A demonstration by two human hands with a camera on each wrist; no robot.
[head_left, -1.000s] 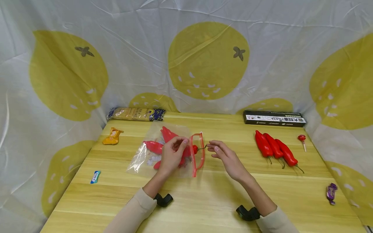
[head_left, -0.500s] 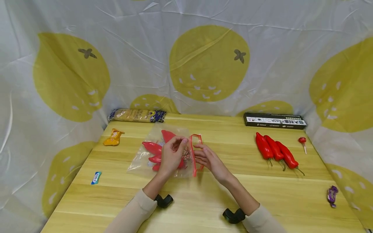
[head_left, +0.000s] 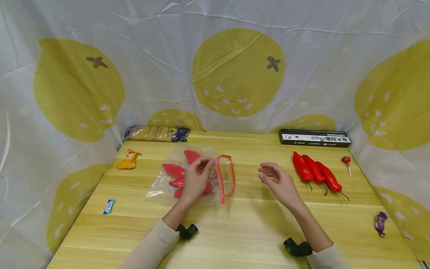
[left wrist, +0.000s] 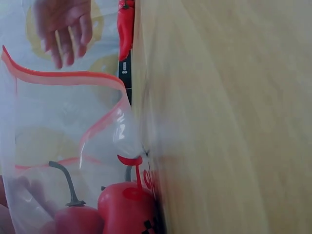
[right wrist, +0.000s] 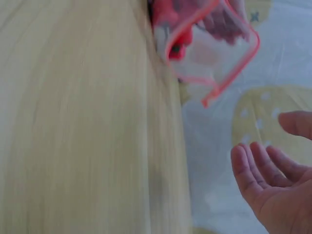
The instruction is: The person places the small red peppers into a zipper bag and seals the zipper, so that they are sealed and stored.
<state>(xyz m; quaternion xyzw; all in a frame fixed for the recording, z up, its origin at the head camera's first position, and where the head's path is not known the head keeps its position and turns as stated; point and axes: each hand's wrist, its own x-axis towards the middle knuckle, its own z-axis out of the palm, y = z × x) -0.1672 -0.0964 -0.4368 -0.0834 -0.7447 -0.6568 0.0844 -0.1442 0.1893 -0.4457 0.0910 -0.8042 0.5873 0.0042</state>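
Holding hand: the left hand [head_left: 196,177] is pinching the upper film of the resealable bag [head_left: 156,191] near its mouth.
Free hand: the right hand [head_left: 281,185] is hovering well apart from the left, thumb clear of loosely curved fingers, gripping nothing.
Bag position: it is lying left of centre on the desk [head_left: 245,228], with several bagged red peppers [head_left: 174,171] resting inside.
Zip-mouth risk: the red zip mouth [head_left: 232,172] is gaping rightward; a slackening left pinch could collapse it.
Pepper-stem risk: stems are pointing toward the mouth, so they could snag in the zip during closing.
Desk room: bare wood is separating the mouth from three loose red peppers [head_left: 315,170]; the black pasta box [head_left: 315,138] is bordering the back edge.
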